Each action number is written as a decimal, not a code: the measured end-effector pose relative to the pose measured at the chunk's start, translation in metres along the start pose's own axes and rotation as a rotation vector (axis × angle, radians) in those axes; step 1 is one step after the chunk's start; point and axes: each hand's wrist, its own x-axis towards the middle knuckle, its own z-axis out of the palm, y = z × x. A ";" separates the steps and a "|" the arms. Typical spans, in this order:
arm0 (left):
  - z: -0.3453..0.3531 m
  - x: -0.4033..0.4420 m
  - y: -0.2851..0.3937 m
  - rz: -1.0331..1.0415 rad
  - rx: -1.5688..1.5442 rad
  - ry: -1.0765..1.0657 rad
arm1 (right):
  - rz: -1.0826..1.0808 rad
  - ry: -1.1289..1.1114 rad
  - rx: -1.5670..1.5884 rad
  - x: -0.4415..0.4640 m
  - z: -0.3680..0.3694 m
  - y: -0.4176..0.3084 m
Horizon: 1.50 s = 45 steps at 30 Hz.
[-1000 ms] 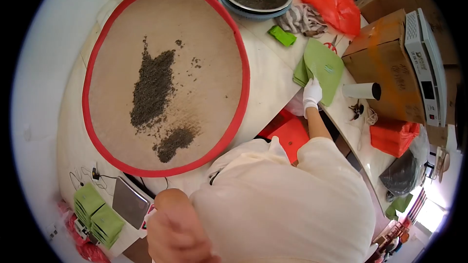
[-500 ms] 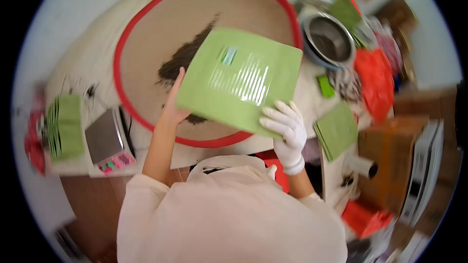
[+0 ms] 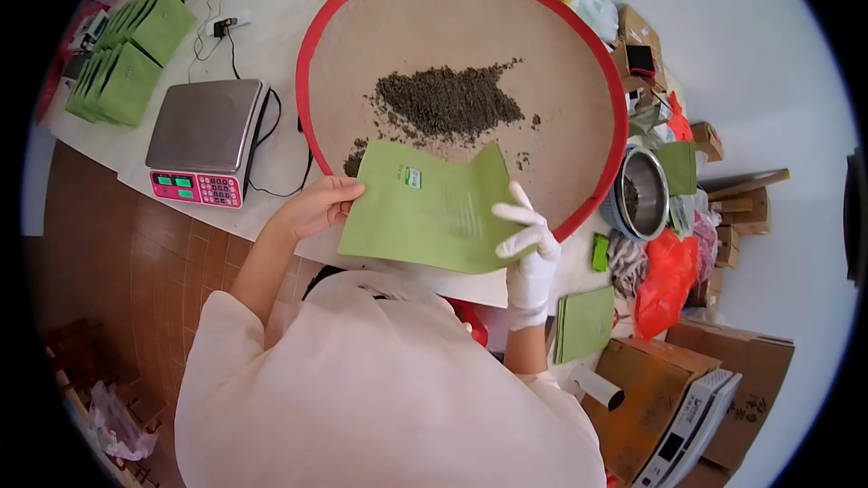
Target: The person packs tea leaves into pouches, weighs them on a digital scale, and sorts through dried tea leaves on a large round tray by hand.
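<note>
A green flat bag (image 3: 425, 214) with a small label and printing near its upper left is held up before my chest, its top edge bowed. My bare left hand (image 3: 321, 206) pinches the left edge between thumb and fingers. On the opposite edge is my right hand (image 3: 529, 253) in a white glove, its fingers over the front and its thumb hidden. Beyond the bag, a pile of dark dried crumbly bits (image 3: 448, 101) lies on a large round tan tray (image 3: 506, 27) with a red rim. Part of the tray is covered by the bag.
Left of the tray stand a scale (image 3: 206, 126) with a pink keypad and several upright green bags (image 3: 127, 81). To the right are a steel bowl (image 3: 644, 194), a red plastic bag (image 3: 667, 285), a stack of green bags (image 3: 584, 323) and a cardboard box (image 3: 633, 389).
The green bag has come lower and nearer my body, and its top edge now bows. Both hands remain on it. The camera view has shifted, showing more of the scale and tray.
</note>
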 end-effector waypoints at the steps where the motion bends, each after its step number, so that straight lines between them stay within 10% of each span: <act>1: -0.012 0.001 -0.009 0.046 -0.058 -0.002 | -0.030 0.027 -0.042 0.000 0.003 0.008; 6: -0.020 -0.011 0.009 0.226 -0.188 0.203 | 0.195 0.592 -0.157 0.005 0.036 0.004; 12: 0.016 -0.003 0.025 0.406 0.468 0.299 | -0.297 -0.328 -0.644 0.010 0.114 -0.041; 18: 0.034 -0.013 0.029 0.681 0.926 0.135 | 0.043 -0.154 -1.068 0.005 0.138 -0.031; 21: 0.042 -0.012 0.007 0.904 1.188 -0.130 | 0.686 -0.307 -0.915 -0.007 0.131 -0.016; 28: 0.066 -0.025 -0.035 1.018 1.314 -0.670 | 0.606 -0.112 -0.800 -0.002 0.106 0.020; 34: 0.072 0.010 -0.054 1.011 1.462 -0.711 | 0.545 0.332 -0.216 0.021 0.068 0.017; 42: 0.088 0.001 0.062 1.374 1.065 0.115 | 0.549 0.195 -0.036 -0.006 0.063 0.000; 45: 0.082 0.018 0.054 0.949 1.107 0.044 | 0.561 0.058 -0.105 -0.014 0.077 0.006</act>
